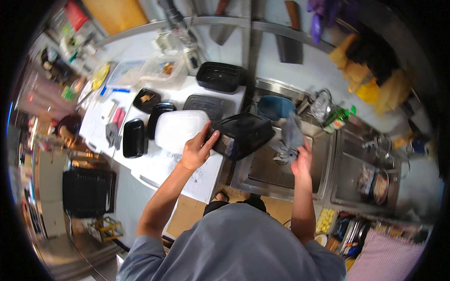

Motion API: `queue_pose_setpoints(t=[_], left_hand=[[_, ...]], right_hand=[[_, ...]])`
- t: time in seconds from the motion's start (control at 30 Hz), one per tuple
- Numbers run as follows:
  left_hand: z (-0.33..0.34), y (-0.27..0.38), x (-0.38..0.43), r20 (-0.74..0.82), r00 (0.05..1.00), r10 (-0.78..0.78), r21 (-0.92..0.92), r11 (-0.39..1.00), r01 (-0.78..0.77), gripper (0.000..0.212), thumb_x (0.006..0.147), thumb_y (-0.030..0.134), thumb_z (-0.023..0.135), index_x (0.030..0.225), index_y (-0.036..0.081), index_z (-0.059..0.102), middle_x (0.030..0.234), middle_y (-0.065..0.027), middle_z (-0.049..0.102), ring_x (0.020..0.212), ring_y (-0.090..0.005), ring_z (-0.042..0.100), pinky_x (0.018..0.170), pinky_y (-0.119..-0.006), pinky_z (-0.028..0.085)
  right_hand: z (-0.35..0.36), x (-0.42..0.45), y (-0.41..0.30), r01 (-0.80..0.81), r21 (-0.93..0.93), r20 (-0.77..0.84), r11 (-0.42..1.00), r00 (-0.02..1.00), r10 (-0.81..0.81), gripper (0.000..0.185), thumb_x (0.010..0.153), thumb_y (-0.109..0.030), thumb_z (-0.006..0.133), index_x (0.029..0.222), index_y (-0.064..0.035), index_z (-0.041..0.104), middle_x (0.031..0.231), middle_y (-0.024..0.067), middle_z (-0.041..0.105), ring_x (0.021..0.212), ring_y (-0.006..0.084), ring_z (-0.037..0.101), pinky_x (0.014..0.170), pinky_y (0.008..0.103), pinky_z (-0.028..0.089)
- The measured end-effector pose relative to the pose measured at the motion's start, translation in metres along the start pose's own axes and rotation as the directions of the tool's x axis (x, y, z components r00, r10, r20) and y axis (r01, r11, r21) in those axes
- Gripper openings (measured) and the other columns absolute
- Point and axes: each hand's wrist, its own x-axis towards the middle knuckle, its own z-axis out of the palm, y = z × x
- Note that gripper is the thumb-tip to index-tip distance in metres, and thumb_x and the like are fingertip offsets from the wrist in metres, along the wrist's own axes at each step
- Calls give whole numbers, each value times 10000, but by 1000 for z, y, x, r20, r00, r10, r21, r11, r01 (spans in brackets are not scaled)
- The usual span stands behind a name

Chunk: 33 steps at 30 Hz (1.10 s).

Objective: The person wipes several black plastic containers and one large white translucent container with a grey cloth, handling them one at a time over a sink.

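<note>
My left hand (197,149) grips one end of a black plastic food container (246,133), which is tilted in the air between the white worktop (200,182) and the sink. In my right hand (302,158) is a bunched grey cloth (291,137), held over the left basin of the steel sink (281,182), apart from the container. Just left of the container, a white plastic lid or tub (181,130) sits on the worktop, partly behind my left fingers. Beyond it lies a dark rectangular container with a clear lid (205,105).
Several black containers stand on the worktop, including a small one (133,138) and a larger one (220,76). A clear tub (163,70) holds brown pieces. Behind the basin are a blue tub (276,107) and a green bottle (337,119). Cleavers (290,47) hang on the wall rail.
</note>
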Motion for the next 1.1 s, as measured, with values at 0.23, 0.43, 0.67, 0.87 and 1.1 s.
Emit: queue_pose_setpoints(t=[0.23,0.43,0.67,0.87,1.1], left_hand=[[95,7,37,137,975,177,3,984,-179,696,721,-10,624,1378,197,526,1253,-267,562,850,-284,675,643,-340,583],[139,18,26,284,901,328,-78,944,-319,643,727,-13,603,1338,184,558,1305,-235,543,910,-297,670,668,-340,589],[138,74,81,113,847,519,-214,846,-489,534,723,56,622,1239,190,642,1209,-240,605,935,-312,682,688,-330,600],[150,95,86,257,762,595,-186,804,-565,526,749,75,603,1263,186,629,1120,-179,639,934,-268,672,688,-303,597],[137,123,148,196,646,738,-221,675,-704,520,729,77,618,1243,149,634,1112,-174,648,975,-282,673,721,-319,601]], right_hand=[[78,-40,-4,51,-406,149,912,989,11,446,776,98,447,1189,-4,580,1025,51,604,935,117,541,825,242,429],[48,-3,4,261,-604,97,753,962,-255,354,779,81,470,1063,-7,662,911,50,653,813,119,588,743,239,448],[-242,81,67,-11,-465,-397,885,896,-198,335,839,15,455,1101,13,664,907,108,671,787,189,623,698,340,512],[-60,-41,-78,309,-605,391,734,918,-64,461,781,81,517,1208,-66,607,1147,106,601,963,179,609,823,281,491],[-184,43,50,-167,-799,-152,577,985,75,320,808,39,495,1071,-16,668,1000,125,657,881,252,641,807,349,508]])
